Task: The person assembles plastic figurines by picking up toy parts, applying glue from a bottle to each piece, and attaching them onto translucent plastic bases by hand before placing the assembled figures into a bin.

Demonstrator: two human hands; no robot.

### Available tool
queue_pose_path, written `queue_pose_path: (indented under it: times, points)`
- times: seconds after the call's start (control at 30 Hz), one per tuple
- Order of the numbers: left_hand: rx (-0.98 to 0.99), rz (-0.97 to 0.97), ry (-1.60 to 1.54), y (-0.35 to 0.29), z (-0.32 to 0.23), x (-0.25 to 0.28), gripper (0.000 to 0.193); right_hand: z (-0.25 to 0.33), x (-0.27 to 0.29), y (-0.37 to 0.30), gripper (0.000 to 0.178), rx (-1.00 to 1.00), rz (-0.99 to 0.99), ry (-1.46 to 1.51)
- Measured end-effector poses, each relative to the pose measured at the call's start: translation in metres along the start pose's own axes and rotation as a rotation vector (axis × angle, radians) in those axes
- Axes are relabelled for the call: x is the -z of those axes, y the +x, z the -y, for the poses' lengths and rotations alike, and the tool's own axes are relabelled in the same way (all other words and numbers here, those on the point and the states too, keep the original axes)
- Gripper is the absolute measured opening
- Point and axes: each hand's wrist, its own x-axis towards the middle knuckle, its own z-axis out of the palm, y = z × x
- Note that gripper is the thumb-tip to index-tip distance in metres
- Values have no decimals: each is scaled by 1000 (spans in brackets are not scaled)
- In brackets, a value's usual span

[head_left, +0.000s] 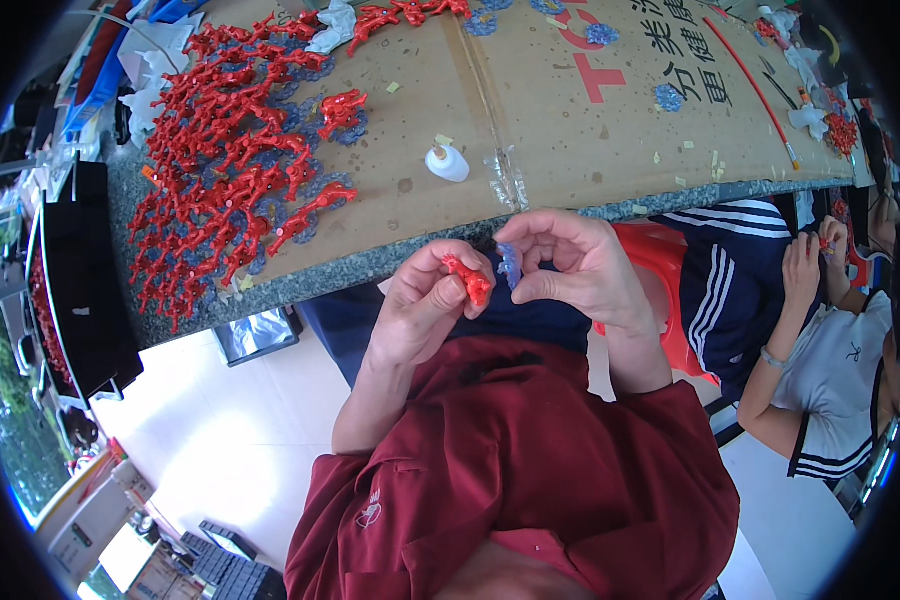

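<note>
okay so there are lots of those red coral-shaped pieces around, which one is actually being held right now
The red piece pinched in the left hand, just off the table edge. The other red pieces lie on the cardboard; the right hand holds a small blue piece.

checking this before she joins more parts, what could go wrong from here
The blue piece is pinched only at the right hand's fingertips, so it could slip to the floor. The left hand covers much of the red piece, so they might join crooked. The glue bottle sits near the table edge.
</note>
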Motion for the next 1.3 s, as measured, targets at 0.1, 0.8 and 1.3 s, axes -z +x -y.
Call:
queue_pose_path:
  times: [0.1,0.8,1.3]
  points:
    - [-100,-68,190,0,0,1,18,-7,-2,-4,22,29,-43,142]
    - [-181,-104,316,-1,5,4,14,9,45,13,15,216,-456,-251]
    - [-172,-125,210,-2,-3,0,17,51,92,171,15,677,-303,-1515]
